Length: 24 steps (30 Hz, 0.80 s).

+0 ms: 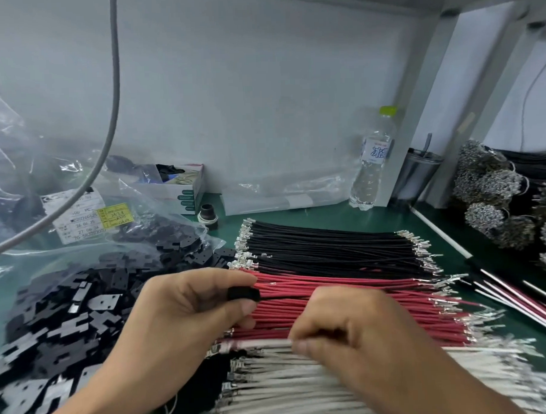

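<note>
black plastic connector housing (pixel 243 293), at nine o'clock of the red wire pile (pixel 299 281), is pinched by our left hand (pixel 188 312); our right hand (pixel 356 324) pinches a white crimped wire (pixel 258 343), not yet inserted, we judge.

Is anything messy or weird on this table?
Yes. Flat black pieces seem to spill out of the clear plastic bag on the left, right up to the ends of the black wires. The wire rows look tidy.
</note>
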### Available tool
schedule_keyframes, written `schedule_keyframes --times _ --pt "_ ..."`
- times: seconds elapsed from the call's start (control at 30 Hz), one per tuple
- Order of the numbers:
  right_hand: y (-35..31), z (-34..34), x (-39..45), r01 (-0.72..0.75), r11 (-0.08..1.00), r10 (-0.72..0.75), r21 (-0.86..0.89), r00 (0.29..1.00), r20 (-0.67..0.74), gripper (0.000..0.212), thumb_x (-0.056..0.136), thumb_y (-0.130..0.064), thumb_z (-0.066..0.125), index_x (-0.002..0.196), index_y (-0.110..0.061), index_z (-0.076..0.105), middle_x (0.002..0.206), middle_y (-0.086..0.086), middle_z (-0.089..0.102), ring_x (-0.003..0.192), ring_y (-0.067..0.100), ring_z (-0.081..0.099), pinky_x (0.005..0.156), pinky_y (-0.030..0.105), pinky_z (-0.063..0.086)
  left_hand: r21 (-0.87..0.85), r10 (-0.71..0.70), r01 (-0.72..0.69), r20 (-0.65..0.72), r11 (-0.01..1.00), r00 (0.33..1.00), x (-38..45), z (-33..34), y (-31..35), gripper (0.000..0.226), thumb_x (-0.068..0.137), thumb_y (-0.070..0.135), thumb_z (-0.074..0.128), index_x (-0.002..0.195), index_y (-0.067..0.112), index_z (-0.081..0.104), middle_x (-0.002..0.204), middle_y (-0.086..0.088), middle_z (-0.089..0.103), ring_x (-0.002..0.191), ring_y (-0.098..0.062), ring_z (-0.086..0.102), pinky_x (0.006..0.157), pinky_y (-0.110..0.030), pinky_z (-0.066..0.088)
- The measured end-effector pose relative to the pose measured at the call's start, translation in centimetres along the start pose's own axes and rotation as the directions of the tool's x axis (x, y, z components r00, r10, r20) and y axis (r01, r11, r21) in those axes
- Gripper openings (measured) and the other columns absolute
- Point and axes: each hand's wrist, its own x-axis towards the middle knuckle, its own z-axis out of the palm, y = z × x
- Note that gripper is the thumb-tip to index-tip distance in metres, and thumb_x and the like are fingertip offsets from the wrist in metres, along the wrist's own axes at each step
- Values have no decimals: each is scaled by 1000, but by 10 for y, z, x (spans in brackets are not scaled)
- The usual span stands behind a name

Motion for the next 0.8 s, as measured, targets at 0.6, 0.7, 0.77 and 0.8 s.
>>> schedule_keyframes --times 0.6,0.7,0.77,0.8 --pt "10 11 -10 -23 986 -49 -164 906 -420 14 90 -35 64 83 -31 75 78 -15 55 61 5 50 48 24 44 -65 -87 89 33 994 996 -5 6 16 27 66 1 81 90 12 84 72 -20 79 63 -28 78 61 -20 62" --pt "8 10 -8 -11 975 -86 -221 901 -425 19 91 -35 60 83 -29 75 78 -15 54 61 3 48 47 24 43 -80 -97 101 53 992 994 -5 6 18 27 64 2 80 89 11 84 72 -21 79 62 -27 78 61 -21 62" --pt "10 10 -8 -3 986 -69 -169 904 -421 16 91 -34 62 84 -28 75 79 -14 55 63 6 51 49 25 44 -76 -105 112 85 991 991 -5 5 19 28 63 5 80 89 11 84 73 -21 79 64 -28 78 62 -22 63" --pt "11 11 -8 2 994 -49 -113 906 -420 14 91 -33 64 84 -28 76 80 -14 56 64 9 53 50 27 45 -78 -113 122 104 989 988 -5 4 20 28 63 6 80 89 12 85 73 -22 79 65 -29 78 62 -23 63"
